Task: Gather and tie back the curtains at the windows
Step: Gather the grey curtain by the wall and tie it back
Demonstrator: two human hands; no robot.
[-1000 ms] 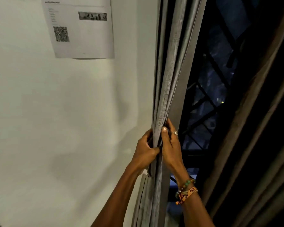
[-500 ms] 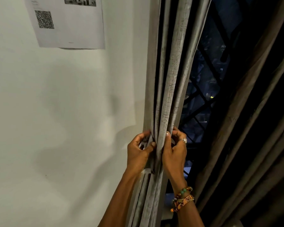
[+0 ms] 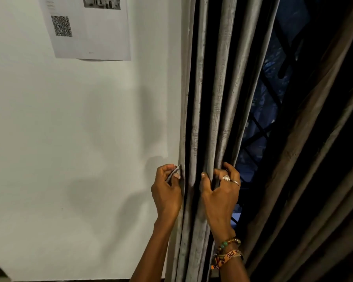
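A grey curtain (image 3: 216, 102) hangs gathered in tight vertical folds at the left edge of the window. My right hand (image 3: 220, 192) grips the bundle of folds from the window side, thumb across the front. My left hand (image 3: 167, 190) is on the wall side of the bundle and pinches a narrow grey strip, the tie-back (image 3: 174, 172), between thumb and fingers. Where the strip runs behind the curtain is hidden.
A white wall (image 3: 69, 149) fills the left, with a printed sheet (image 3: 90, 29) bearing a QR code stuck high on it. A dark window with a diagonal metal grille (image 3: 267, 127) lies behind the curtain. A brownish second curtain (image 3: 318, 159) hangs at the right.
Both hands have dropped lower on the curtain and spread apart. My left hand has come off the folds and now pinches the grey strip beside them.
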